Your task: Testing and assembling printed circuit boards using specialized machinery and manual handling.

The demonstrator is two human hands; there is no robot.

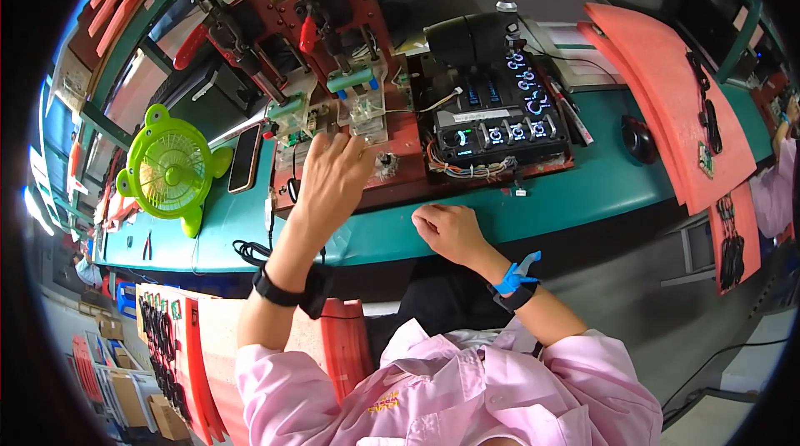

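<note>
My left hand [335, 177] reaches over the front of a red test fixture [400, 136]. Its fingers are bent and held together, and the fingertips are hidden, so what they grip cannot be made out. Just beyond them are a clear plastic block [367, 122] and a small green circuit board [293, 138]. Two toggle clamps with red handles [308, 34] rise behind. My right hand [451, 232] is curled closed at the bench's front edge, with nothing visible in it. A black control unit [498, 133] with lit knobs lies beyond it.
A green frog-shaped fan [172, 164] and a phone [244, 159] stand left on the green bench [596, 183]. Black cable [250, 252] lies near the front edge. Right are a mouse [639, 139] and pink foam sheets [675, 104]. Another foam stack [196, 354] sits beside me, lower left.
</note>
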